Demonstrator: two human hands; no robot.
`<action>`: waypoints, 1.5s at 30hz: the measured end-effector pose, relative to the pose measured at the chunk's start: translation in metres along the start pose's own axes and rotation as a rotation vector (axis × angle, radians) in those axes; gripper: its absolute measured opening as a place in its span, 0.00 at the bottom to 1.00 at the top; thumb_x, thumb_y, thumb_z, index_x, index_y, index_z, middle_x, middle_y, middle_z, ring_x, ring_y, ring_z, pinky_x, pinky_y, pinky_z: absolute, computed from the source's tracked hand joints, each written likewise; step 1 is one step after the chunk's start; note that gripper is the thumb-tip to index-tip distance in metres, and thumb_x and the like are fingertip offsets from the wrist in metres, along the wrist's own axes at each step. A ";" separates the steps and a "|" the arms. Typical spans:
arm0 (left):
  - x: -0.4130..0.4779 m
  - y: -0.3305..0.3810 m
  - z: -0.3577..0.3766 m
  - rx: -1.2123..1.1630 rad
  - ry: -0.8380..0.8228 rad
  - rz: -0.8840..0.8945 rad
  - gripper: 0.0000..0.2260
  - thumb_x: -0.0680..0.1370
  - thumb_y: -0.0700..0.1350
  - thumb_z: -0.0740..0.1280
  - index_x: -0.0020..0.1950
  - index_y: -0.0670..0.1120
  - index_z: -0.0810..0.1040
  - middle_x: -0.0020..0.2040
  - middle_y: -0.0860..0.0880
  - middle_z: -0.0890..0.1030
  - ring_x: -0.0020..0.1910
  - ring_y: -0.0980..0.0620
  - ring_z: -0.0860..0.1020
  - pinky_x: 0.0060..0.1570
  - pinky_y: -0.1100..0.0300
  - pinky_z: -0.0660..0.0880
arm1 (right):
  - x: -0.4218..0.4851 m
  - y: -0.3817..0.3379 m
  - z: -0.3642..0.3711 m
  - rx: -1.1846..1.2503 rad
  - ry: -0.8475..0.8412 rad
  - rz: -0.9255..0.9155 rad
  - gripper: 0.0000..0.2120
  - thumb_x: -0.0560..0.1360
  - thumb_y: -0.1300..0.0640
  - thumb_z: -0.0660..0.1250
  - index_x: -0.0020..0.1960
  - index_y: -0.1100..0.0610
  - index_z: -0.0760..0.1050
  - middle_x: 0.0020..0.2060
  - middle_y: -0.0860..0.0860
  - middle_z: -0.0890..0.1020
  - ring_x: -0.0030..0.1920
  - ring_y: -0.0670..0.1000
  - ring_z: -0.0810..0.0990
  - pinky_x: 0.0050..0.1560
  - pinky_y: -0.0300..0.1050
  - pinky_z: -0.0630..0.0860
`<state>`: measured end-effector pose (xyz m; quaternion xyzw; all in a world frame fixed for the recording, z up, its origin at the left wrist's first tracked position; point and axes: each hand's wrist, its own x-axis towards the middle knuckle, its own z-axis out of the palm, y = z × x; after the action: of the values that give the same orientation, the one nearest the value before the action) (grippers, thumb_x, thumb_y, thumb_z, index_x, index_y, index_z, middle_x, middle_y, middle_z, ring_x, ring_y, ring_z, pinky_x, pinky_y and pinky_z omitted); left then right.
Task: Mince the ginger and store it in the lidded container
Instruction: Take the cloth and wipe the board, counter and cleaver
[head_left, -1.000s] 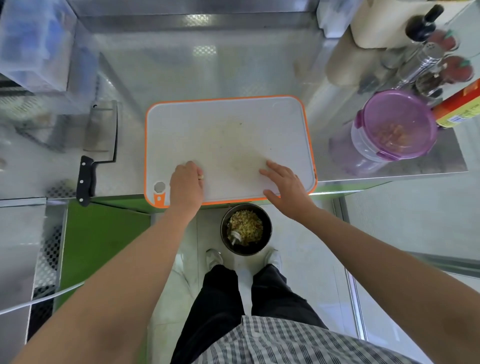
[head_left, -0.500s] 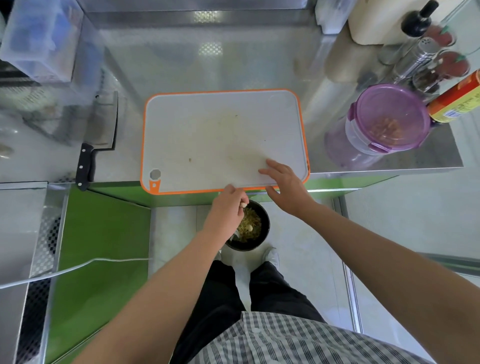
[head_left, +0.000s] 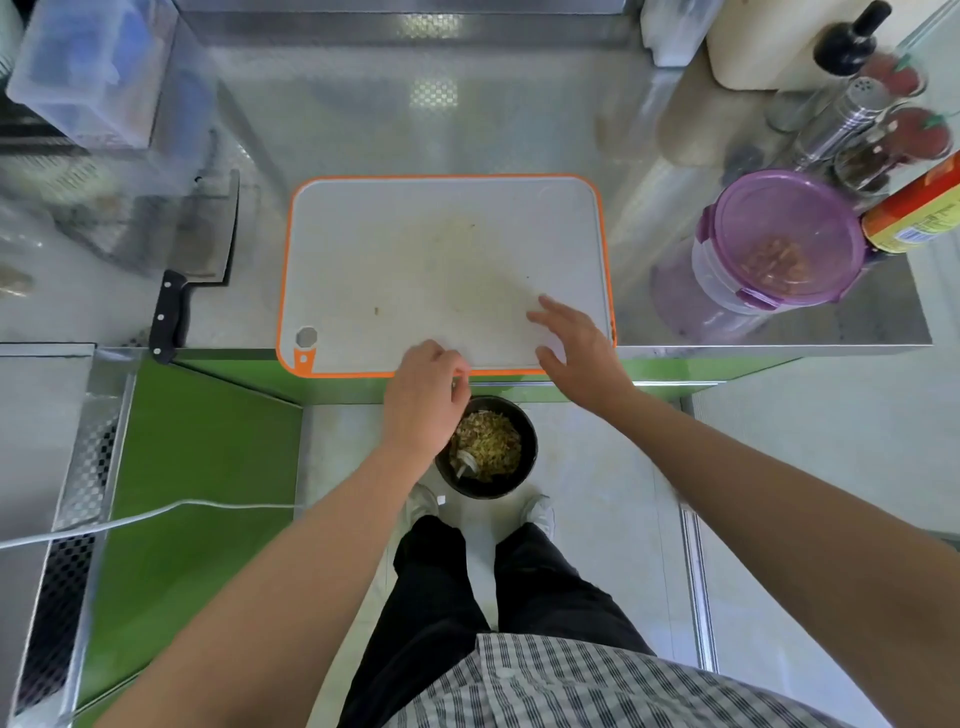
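Note:
A white cutting board (head_left: 441, 249) with an orange rim lies on the steel counter, bare except for a few specks. The round container (head_left: 769, 254) with a purple lid stands to its right, closed, with brownish mince inside. My left hand (head_left: 423, 397) hangs at the board's front edge above a black bin (head_left: 524, 467) on the floor, fingers curled; I cannot see anything in it. My right hand (head_left: 576, 348) rests flat on the board's front right corner, fingers spread. A cleaver (head_left: 192, 270) with a black handle lies left of the board.
The bin holds yellowish scraps. Spice bottles and a shaker (head_left: 857, 119) crowd the back right, beside a red-labelled jar (head_left: 919, 213). A clear plastic box (head_left: 88, 67) sits at the back left. A white cable (head_left: 130, 519) crosses the green panel below the counter.
My left hand slid right along the board's front edge from near the orange handle and now hovers over the bin. My right hand stayed at the board's front right corner.

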<state>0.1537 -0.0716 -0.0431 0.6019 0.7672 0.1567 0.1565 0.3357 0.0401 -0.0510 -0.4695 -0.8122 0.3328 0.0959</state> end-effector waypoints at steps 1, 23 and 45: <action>0.005 -0.005 -0.003 0.018 0.039 -0.030 0.08 0.76 0.41 0.66 0.54 0.44 0.80 0.50 0.44 0.77 0.51 0.44 0.75 0.44 0.54 0.73 | 0.009 -0.002 0.000 -0.011 -0.012 -0.013 0.24 0.76 0.60 0.63 0.72 0.56 0.66 0.74 0.53 0.63 0.73 0.54 0.63 0.70 0.49 0.62; -0.006 -0.037 -0.008 -0.244 -0.096 0.168 0.23 0.75 0.41 0.51 0.66 0.43 0.75 0.64 0.46 0.76 0.56 0.48 0.78 0.57 0.52 0.75 | 0.033 -0.037 0.031 0.136 -0.001 -0.150 0.17 0.71 0.64 0.60 0.55 0.57 0.80 0.55 0.51 0.82 0.58 0.51 0.79 0.63 0.52 0.74; -0.030 0.001 0.008 -0.103 -0.121 0.082 0.22 0.77 0.38 0.61 0.71 0.48 0.70 0.73 0.49 0.68 0.73 0.49 0.63 0.72 0.51 0.62 | -0.026 -0.008 0.012 0.070 -0.061 -0.153 0.19 0.70 0.62 0.60 0.59 0.56 0.80 0.58 0.51 0.81 0.60 0.53 0.77 0.65 0.53 0.71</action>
<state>0.1652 -0.1001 -0.0482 0.6323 0.7221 0.1657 0.2266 0.3386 0.0105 -0.0514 -0.3923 -0.8360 0.3667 0.1127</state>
